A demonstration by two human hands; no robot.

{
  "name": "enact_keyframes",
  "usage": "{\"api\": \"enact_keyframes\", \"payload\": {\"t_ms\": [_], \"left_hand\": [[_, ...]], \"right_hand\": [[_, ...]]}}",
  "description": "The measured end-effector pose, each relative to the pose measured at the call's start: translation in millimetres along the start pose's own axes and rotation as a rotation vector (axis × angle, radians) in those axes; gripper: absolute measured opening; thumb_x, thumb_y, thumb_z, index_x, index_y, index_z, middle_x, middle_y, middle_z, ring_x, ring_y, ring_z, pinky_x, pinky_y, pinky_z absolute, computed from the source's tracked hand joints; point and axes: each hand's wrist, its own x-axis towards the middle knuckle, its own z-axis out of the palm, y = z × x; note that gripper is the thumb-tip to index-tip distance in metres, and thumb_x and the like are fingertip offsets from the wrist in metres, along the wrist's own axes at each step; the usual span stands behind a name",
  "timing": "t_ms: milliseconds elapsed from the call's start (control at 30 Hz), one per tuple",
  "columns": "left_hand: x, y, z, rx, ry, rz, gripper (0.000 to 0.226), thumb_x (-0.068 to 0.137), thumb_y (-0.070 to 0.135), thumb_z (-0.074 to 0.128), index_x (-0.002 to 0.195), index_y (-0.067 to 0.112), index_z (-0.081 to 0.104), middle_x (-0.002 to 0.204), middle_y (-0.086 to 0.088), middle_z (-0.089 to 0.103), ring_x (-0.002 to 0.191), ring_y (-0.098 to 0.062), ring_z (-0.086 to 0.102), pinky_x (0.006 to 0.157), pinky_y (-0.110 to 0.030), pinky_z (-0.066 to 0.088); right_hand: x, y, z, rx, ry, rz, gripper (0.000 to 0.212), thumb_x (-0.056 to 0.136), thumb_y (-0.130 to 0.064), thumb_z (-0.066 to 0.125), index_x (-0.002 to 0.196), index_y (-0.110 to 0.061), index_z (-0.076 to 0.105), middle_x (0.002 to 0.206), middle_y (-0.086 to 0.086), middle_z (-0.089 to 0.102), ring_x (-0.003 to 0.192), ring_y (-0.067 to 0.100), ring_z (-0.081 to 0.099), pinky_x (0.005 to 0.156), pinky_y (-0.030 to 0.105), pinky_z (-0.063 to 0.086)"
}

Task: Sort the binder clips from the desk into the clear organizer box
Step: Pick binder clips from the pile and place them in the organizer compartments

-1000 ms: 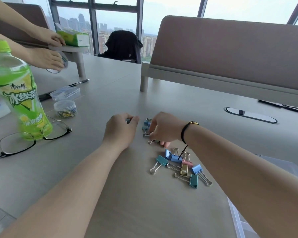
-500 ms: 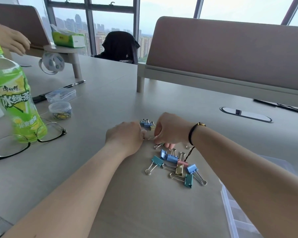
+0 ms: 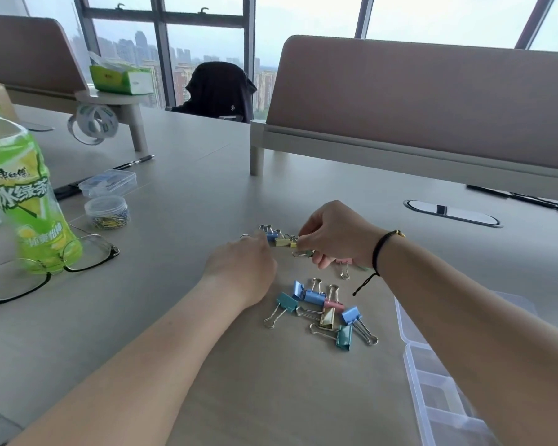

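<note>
The desk (image 3: 174,317) carries the clear organizer box (image 3: 432,381), lower right. At centre, the right hand (image 3: 335,236) now pinches a yellow binder clip (image 3: 284,242); the left hand (image 3: 242,268), curled, has shifted beside it, its grip hidden. Loose clips (image 3: 322,310) remain below.

We are seeing two bare forearms with no sleeves showing. The right hand (image 3: 334,235) is wearing a black cord bracelet (image 3: 380,249) at the wrist, carrying a small gold bead and trailing a loose knotted end. The left hand (image 3: 244,268) is wearing nothing visible.
</note>
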Motion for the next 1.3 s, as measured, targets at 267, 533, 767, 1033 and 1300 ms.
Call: {"api": "enact_keyframes", "payload": {"t_ms": [267,533,767,1033,1300], "left_hand": [[2,-9,-20,-1.847,-0.113,-0.630,0.029,0.091,0.019,0.040,0.081,0.004,0.063,0.058,-0.004,0.045,0.042,-0.014,0.037,0.035,-0.016,0.025],[-1,-15,-23,-2.282,-0.489,-0.612,0.042,0.098,0.037,0.033,0.092,0.001,0.055,0.102,-0.023,0.057,0.047,-0.018,0.056,0.031,-0.016,0.035],[11,-27,-19,-2.211,-0.213,-0.707,0.033,0.095,0.028,0.051,0.064,0.016,0.050,0.062,-0.001,0.044,0.038,-0.010,0.043,0.026,-0.012,0.021],[20,-23,3,-0.608,0.390,-0.198,0.034,0.099,0.034,0.045,0.081,0.016,0.068,0.074,-0.009,0.067,0.071,-0.032,0.056,0.060,-0.032,0.042],[25,-12,-3,-0.099,0.035,-0.044,0.033,0.088,0.019,0.038,0.106,0.037,0.060,0.114,-0.002,0.065,0.101,-0.031,0.061,0.071,-0.030,0.037]], "right_hand": [[-1,-14,-4,0.345,-0.015,-0.054,0.015,0.085,-0.009,0.074,0.095,0.001,0.071,0.069,0.013,0.067,0.050,0.017,0.065,0.056,0.028,0.060],[2,-45,10,0.190,-0.210,-0.157,0.020,0.084,-0.011,0.076,0.100,0.001,0.072,0.083,0.018,0.075,0.070,0.021,0.073,0.071,0.031,0.063],[36,-13,-11,-0.109,0.064,-0.144,0.020,0.083,-0.022,0.077,0.099,-0.012,0.075,0.090,0.004,0.073,0.072,0.012,0.067,0.067,0.025,0.058],[37,8,16,-0.323,0.037,-0.178,0.012,0.077,-0.029,0.081,0.086,-0.020,0.080,0.081,0.000,0.076,0.083,0.012,0.068,0.073,0.026,0.056],[16,8,17,-0.491,0.018,-0.265,0.013,0.087,-0.023,0.067,0.092,-0.019,0.078,0.086,0.003,0.074,0.083,0.019,0.066,0.069,0.026,0.053]]}}
